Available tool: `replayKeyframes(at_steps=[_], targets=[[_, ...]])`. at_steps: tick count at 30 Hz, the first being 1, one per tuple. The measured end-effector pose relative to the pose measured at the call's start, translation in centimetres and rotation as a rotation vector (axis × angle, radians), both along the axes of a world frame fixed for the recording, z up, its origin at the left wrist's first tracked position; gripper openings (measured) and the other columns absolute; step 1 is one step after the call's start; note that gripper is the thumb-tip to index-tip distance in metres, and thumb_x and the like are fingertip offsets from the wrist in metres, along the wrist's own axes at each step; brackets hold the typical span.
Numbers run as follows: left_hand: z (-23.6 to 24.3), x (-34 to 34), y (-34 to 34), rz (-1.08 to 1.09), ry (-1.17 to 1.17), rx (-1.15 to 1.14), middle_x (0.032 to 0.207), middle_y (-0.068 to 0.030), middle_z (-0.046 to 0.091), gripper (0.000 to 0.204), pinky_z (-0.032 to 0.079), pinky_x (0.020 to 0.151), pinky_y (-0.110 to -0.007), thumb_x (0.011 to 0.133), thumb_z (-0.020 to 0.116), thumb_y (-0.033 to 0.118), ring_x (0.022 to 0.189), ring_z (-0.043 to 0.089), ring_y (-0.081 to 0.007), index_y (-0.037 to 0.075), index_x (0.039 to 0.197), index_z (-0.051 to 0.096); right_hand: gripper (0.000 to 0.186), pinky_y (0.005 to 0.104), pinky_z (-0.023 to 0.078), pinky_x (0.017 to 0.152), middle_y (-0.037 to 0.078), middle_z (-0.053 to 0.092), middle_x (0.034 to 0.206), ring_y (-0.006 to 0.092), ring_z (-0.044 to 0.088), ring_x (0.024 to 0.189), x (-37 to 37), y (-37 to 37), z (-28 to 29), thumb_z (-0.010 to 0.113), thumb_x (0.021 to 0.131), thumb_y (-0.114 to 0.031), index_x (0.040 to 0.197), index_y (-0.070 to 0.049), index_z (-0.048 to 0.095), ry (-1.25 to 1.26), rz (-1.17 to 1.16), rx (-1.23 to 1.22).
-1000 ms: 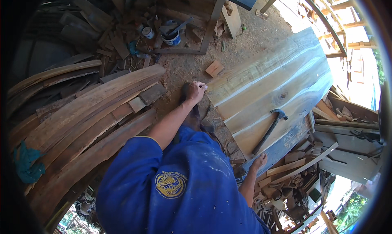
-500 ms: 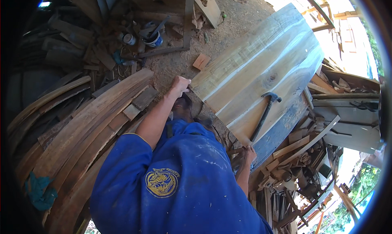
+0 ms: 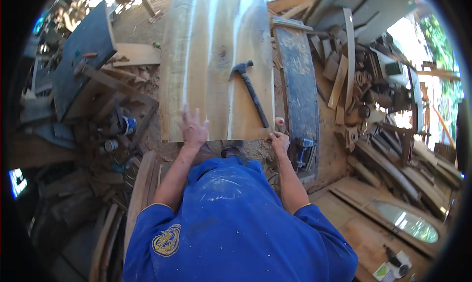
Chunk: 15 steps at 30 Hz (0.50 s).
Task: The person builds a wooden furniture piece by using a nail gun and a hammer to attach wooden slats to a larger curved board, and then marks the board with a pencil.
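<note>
A wide wooden panel [image 3: 199, 85] with pale lengthwise streaks stretches away in front of me. My left hand [image 3: 193, 131] rests near its close edge, fingers spread over the surface. At the near right corner, my right hand [image 3: 280, 143] has its fingers curled, gripping the panel. A claw hammer [image 3: 253, 96] with a dark handle lies on the panel, its head pointing away and its handle end close to my right hand.
A long blue-grey board [image 3: 298, 80] lies right of the panel, with a blue tool [image 3: 304, 151] at its near end. Scrap wood [image 3: 339, 80] is piled on the right. Buckets [image 3: 129, 125] stand at left, and curved planks [image 3: 142, 183] lie nearer me.
The view has turned, so the panel now points straight ahead. My left hand has left the panel's corner edge and opened over its face. My right hand stays at the near right corner.
</note>
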<state>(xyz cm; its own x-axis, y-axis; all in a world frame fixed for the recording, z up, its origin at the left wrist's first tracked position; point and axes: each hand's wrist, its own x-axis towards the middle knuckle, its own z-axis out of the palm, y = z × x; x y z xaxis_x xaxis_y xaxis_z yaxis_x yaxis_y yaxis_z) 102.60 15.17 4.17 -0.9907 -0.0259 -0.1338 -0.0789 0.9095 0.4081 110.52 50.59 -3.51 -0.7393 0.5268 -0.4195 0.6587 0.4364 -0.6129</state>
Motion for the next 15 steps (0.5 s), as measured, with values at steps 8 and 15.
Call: replayKeyframes(at_steps=[8, 15], targets=[[1.4, -2.7, 19.9, -1.309, 0.231, -0.098, 0.153, -0.0172, 0.046, 0.057, 0.014, 0.125, -0.056, 0.088, 0.069, 0.034, 0.152, 0.029, -0.0338, 0.004, 0.135, 0.06, 0.038, 0.0284, 0.057, 0.071, 0.01, 0.077, 0.092, 0.0141, 0.071, 0.076, 1.4, 0.2, 0.3, 0.079, 0.086, -0.019, 0.118, 0.001, 0.073, 0.153, -0.267, -0.319], [-0.9, -13.4, 30.1, -1.616, -0.185, -0.603, 0.137, -0.0099, 0.063, 0.07, 0.016, 0.124, -0.059, 0.086, 0.057, 0.073, 0.141, 0.046, -0.027, 0.02, 0.129, 0.069, 0.056, 0.0373, 0.057, 0.083, 0.016, 0.075, 0.104, 0.0247, 0.073, 0.092, 2.3, -6.4, -0.7, 0.077, 0.086, -0.021, 0.134, 0.003, 0.06, 0.305, -0.831, -0.585]])
